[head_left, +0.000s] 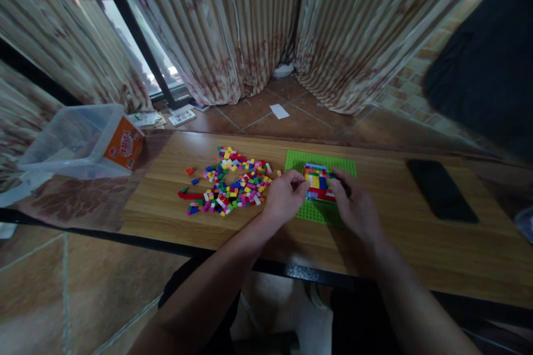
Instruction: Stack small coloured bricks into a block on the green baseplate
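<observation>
A small multicoloured structure of toy bricks [316,180] stands on a green studded baseplate [312,212], with yellow, blue and red bricks showing on it. My left hand [285,195] is at its left side, fingers curled and pinched together; whatever they may hold is too small to make out. On the opposite side, my right hand [356,202] is closed against the structure's right edge, thumb and forefinger bent around it. Its other fingers are partly hidden. Left of the baseplate lies a spread heap of loose toy bricks [245,188] in many colours.
The wooden table [233,233] carries a dark flat phone-like slab [441,189] at the right. A clear plastic tub [79,138] with an orange label stands at the far left. Striped curtains [216,28] hang behind, and a white paper [279,111] lies on the floor.
</observation>
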Available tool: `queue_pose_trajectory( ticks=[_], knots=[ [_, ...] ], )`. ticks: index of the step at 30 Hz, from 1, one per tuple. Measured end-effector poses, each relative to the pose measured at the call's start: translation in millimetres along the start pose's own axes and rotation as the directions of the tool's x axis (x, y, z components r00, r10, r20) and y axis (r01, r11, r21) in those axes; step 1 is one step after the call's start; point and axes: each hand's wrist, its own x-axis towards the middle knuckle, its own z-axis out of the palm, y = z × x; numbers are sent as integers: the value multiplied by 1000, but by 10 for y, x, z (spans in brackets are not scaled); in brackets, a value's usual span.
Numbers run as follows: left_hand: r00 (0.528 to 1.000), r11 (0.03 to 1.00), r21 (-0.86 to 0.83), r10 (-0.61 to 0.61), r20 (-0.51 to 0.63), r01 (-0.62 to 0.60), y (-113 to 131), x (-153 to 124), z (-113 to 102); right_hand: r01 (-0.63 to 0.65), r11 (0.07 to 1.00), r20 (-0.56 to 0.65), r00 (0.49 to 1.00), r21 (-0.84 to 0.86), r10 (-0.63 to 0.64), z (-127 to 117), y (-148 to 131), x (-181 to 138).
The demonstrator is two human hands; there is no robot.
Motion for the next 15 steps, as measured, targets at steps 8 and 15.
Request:
queue_pose_trajectory(
  ticks=[8, 15],
  knots=[
    [999, 1000, 7, 31, 10, -31, 100, 114, -166, 9, 1000, -148, 989, -13, -11, -129, -89, 36],
    [955, 993, -97, 33, -294, -65, 198, 238, -689, 220, 970, -259, 936, -104, -240, -112, -247, -120]
  ],
)
